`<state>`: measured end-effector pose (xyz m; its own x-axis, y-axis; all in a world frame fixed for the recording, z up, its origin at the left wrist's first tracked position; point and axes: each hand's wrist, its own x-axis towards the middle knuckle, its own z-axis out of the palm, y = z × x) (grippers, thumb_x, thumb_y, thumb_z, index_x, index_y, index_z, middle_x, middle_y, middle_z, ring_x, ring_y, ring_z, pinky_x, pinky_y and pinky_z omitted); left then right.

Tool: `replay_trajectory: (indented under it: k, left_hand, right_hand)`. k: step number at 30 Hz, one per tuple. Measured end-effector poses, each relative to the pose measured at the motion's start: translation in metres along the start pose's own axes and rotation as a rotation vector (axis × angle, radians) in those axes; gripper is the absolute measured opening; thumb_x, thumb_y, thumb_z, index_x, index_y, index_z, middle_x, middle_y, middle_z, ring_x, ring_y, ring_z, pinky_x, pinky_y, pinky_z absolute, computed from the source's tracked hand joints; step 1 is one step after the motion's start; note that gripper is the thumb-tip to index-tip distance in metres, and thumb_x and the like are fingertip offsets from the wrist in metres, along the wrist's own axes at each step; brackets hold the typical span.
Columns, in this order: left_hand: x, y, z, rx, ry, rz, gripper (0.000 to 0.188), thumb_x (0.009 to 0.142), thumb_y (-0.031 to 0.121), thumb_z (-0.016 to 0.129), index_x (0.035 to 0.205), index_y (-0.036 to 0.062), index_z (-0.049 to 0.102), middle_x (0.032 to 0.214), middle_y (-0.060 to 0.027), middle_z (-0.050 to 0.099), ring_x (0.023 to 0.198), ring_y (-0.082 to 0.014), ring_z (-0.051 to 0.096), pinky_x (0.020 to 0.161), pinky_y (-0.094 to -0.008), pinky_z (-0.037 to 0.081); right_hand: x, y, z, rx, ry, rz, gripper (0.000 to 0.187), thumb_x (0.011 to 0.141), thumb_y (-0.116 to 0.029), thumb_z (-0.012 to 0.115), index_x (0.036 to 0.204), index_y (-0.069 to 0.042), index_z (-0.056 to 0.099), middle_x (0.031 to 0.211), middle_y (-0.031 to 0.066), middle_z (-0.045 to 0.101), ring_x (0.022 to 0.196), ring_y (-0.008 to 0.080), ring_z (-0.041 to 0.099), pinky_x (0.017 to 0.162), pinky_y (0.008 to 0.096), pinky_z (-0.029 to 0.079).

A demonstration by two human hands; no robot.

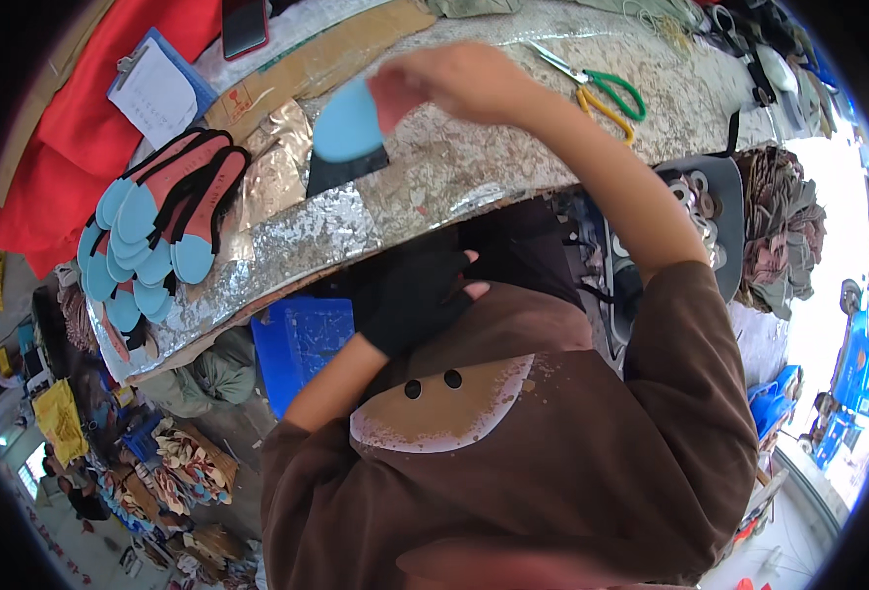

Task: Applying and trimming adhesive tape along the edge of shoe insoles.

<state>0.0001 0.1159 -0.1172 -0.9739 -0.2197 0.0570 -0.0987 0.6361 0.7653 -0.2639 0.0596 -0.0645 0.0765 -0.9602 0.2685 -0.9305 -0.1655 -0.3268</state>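
Note:
My right hand (469,84) is raised over the far middle of the workbench, its fingers closed on the pink end of a pink-and-blue insole-like piece (348,123). The rounded blue end of that piece points down and left, just over a flat black piece (348,173) on the bench. My left hand (410,300), in a black fingerless glove, is low at the bench's near edge, by my lap. Two bare fingertips show apart, and nothing is visible between them; dark cloth hides part of that hand. A fanned pile of similar pieces with black edging (154,221) lies at the left.
Green-and-orange-handled scissors (597,88) lie on the silvery workbench (513,162) at the far right. A clipboard (159,93), a phone (245,28) and red cloth (81,147) are at the far left. A blue bin (302,344) stands below the edge; a grey tray of rolls (729,211) is right.

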Motion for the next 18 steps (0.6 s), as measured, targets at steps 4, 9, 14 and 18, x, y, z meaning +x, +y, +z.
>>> replay_trajectory:
  k: [4,9,14,18]
  left_hand:
    - [0.03,-0.023,0.06,0.292,-0.048,-0.077,0.053,0.086,0.041,0.064,0.128,0.0097,0.057,0.095,-0.0153,0.067,0.083,-0.0347,0.065,0.074,-0.0449,0.051]
    - [0.038,-0.049,0.095,0.242,0.189,-0.177,0.036,0.084,0.028,0.068,0.112,0.005,0.061,0.087,-0.0181,0.063,0.08,-0.035,0.061,0.068,-0.0438,0.049]
    - [0.028,-0.057,0.1,-0.128,0.12,-0.156,0.026,0.083,0.027,0.071,0.089,0.0053,0.058,0.073,-0.013,0.058,0.067,-0.0306,0.059,0.062,-0.0401,0.047]
    - [0.034,-0.019,0.064,-0.456,-0.044,-0.316,0.023,0.084,0.019,0.071,0.084,0.0052,0.052,0.069,-0.0089,0.053,0.064,-0.0235,0.055,0.061,-0.035,0.045]
  right_hand:
    - [-0.04,-0.019,0.033,-0.029,0.024,0.009,0.042,0.085,-0.017,0.065,0.127,-0.016,0.06,0.111,0.0121,0.065,0.104,0.0315,0.062,0.088,0.0418,0.05]
    - [-0.111,-0.038,-0.007,0.224,0.364,0.106,0.029,0.083,-0.012,0.069,0.111,-0.007,0.066,0.111,0.0141,0.06,0.105,0.0309,0.058,0.089,0.0404,0.047]
    - [-0.21,-0.045,0.004,0.524,-0.148,0.424,0.017,0.084,-0.007,0.067,0.101,-0.003,0.067,0.101,0.0123,0.062,0.097,0.0288,0.062,0.085,0.0385,0.049]
    - [-0.24,-0.041,0.051,0.527,0.004,0.272,0.017,0.093,-0.015,0.057,0.097,-0.001,0.066,0.115,0.013,0.06,0.113,0.0316,0.055,0.098,0.0408,0.043]
